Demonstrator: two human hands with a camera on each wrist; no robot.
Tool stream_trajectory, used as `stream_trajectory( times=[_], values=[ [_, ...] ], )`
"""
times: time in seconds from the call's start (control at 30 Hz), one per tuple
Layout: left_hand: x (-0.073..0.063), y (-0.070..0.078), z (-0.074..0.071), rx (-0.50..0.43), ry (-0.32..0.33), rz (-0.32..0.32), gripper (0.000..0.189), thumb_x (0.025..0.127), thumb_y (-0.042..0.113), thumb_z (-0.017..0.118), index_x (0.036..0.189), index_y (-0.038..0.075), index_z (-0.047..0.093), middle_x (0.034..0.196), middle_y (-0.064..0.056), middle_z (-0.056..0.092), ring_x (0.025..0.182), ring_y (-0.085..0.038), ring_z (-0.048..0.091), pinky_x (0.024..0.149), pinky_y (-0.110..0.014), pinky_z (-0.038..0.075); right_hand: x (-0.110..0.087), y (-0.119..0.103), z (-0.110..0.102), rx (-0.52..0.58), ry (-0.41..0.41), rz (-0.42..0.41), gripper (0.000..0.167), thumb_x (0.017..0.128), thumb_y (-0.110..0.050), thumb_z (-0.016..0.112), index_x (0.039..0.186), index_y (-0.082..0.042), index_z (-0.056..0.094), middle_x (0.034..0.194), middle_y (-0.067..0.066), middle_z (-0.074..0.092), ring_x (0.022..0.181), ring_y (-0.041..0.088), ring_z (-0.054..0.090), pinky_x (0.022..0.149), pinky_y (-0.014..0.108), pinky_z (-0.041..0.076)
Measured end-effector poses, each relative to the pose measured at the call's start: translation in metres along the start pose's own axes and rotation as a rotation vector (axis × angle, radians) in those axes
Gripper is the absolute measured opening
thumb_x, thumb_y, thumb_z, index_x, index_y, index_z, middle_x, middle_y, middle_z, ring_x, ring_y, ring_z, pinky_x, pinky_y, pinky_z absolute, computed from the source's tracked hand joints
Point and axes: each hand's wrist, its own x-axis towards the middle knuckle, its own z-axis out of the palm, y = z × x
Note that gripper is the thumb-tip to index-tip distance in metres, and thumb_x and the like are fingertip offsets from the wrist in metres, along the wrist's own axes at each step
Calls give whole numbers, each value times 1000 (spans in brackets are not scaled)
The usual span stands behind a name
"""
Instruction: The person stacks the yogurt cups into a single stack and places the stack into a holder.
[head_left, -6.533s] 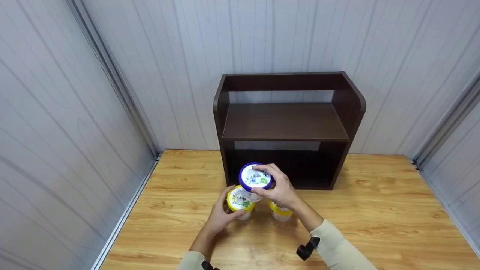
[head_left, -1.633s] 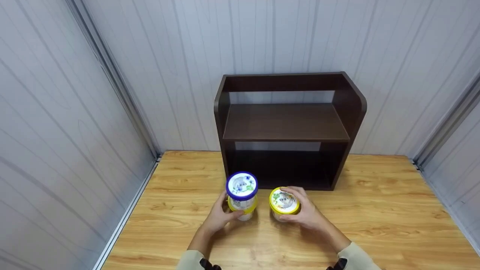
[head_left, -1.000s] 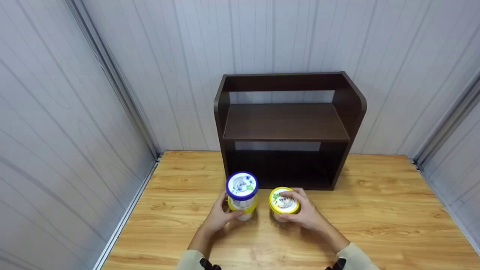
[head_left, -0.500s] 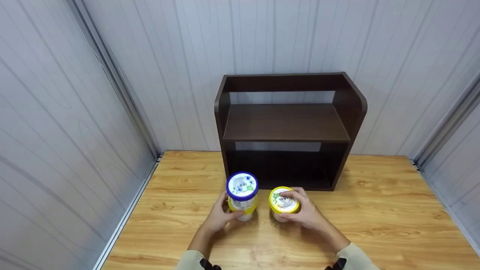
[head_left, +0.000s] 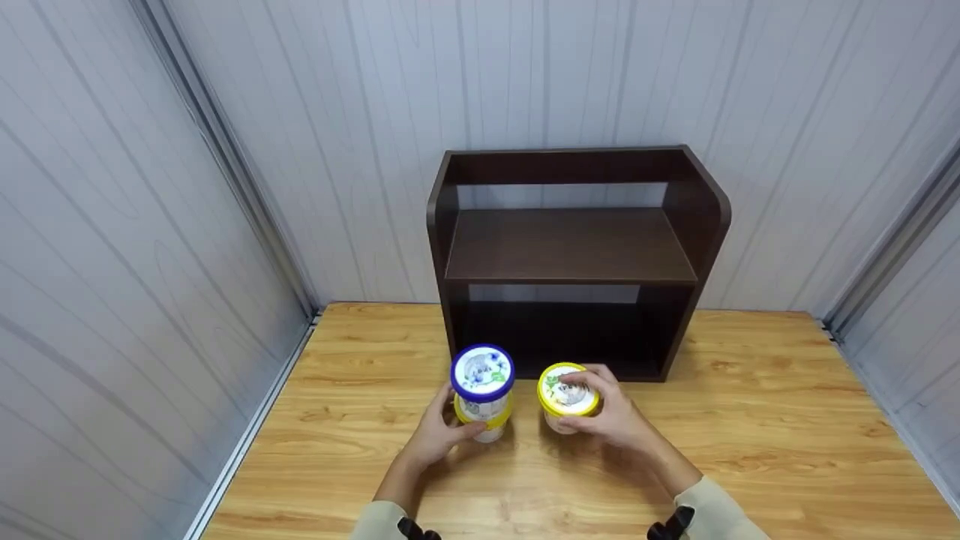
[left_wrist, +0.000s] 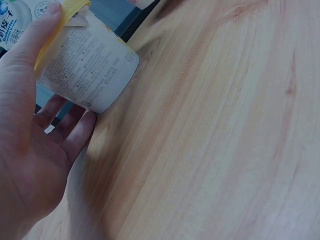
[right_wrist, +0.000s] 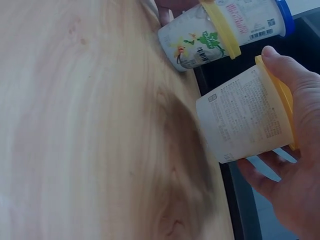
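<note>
On the table stands a yellow-lidded yogurt cup (left_wrist: 92, 65) with a blue-lidded yogurt cup (head_left: 483, 373) stacked on it. My left hand (head_left: 439, 431) grips the lower cup, thumb at its yellow lid and fingers round the far side. To the right, my right hand (head_left: 616, 412) holds a second yellow-lidded yogurt cup (head_left: 568, 394) by its lid, between thumb and fingers. In the right wrist view this cup (right_wrist: 245, 115) is tilted and raised a little off the table, its shadow beside it. The two yellow lids do not touch.
A dark brown two-level shelf (head_left: 574, 247) stands just behind the cups, against the pale panelled wall (head_left: 360, 150). Bare wooden tabletop (head_left: 765, 420) stretches to both sides. More wall panels close off the left and right.
Earlier, my right hand set the blue-lidded cup onto the left yellow-lidded one and moved to the other. Just now that cup has risen slightly in my right hand. My left hand stays put.
</note>
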Motion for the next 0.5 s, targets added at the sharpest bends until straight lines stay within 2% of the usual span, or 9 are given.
stream_trajectory(
  times=[0.13,0.3,0.5],
  values=[
    [0,1,1,-1,-1,14,91,84,14,84,157,11,30,145,-16,46,136,-35,44,116,-55,30,4,-4,-3,-7,16,-23,59,69,-21,95,122,-21,70,140,10,47,132,29,43,108,26,36],
    [0,-1,1,7,-6,17,91,84,15,84,158,12,30,147,-14,46,137,-34,44,117,-55,30,9,-12,-3,-9,46,-51,61,67,-11,95,122,-13,70,139,16,48,129,31,47,104,21,39],
    [1,-1,0,18,-2,11,91,84,17,84,157,12,30,147,-15,46,138,-35,42,118,-55,28,11,-43,-6,-13,50,-91,59,67,-4,93,121,-1,69,136,27,48,127,37,47,103,25,42]
  ],
)
